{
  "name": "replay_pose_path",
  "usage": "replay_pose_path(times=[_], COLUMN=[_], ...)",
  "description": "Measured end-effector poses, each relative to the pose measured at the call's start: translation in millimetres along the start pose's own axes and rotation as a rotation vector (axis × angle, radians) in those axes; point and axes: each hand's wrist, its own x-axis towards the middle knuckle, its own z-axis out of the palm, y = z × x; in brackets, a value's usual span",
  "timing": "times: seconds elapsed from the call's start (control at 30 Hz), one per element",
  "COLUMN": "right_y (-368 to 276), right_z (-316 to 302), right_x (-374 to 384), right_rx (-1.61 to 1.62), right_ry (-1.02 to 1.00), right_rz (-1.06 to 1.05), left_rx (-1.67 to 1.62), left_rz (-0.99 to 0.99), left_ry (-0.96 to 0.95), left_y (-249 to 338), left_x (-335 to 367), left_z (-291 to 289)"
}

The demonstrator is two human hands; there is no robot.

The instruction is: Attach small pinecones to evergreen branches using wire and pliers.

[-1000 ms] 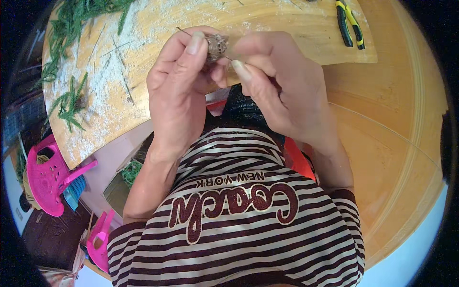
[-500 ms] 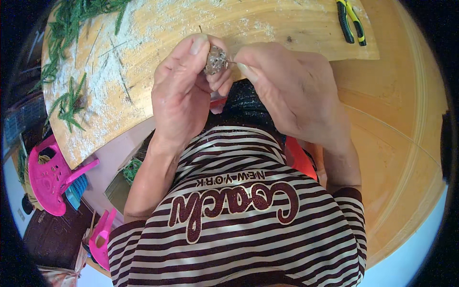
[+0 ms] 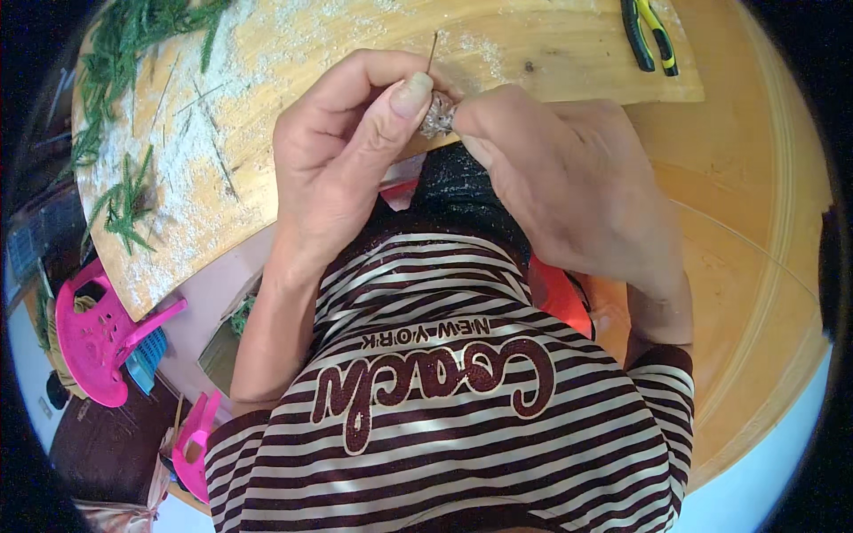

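Note:
A small greyish-brown pine cone [image 3: 437, 117], flecked with white, is held over the near edge of the wooden board. My left hand [image 3: 342, 147] is closed on the cone, the thumb pressing along its left side. From above the left thumb a thin brown wire [image 3: 433, 55] sticks up. My right hand [image 3: 569, 173] is pinched shut against the cone's right side. Its fingertips are turned away and hide the wire end they grip.
White flakes are strewn over the wooden board [image 3: 293, 115]. Green artificial pine sprigs [image 3: 124, 202] and loose thin wires lie at its left. Yellow-and-black pliers [image 3: 653, 40] rest at the far right. Pink plastic chairs [image 3: 93, 329] stand at lower left.
Both hands have shifted, the left one turning so the wire stands up higher and farther right. The right fingers have come in against the cone, covering the wire end seen before.

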Motion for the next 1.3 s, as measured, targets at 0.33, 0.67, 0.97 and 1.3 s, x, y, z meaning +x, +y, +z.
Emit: replay_pose_path(times=[0.33,0.67,0.97,1.3], right_y=[5,14,14,16], right_z=[-6,0,6,8], right_x=[1,2,-1,-3], right_rx=[0.046,0.254,0.734,0.692], right_ry=[-0.027,0.058,0.025,0.063], right_rz=[0.015,-0.019,0.249,0.227], left_rx=[0.135,-0.148,-0.146,0.051], left_rz=[0.048,-0.009,-0.033,-0.083], left_ry=[-0.041,-0.046,-0.012,-0.049], left_y=[-2,-8,-11,-4], left_x=[-8,-7,-11,-14], left_z=[1,1,4,8])
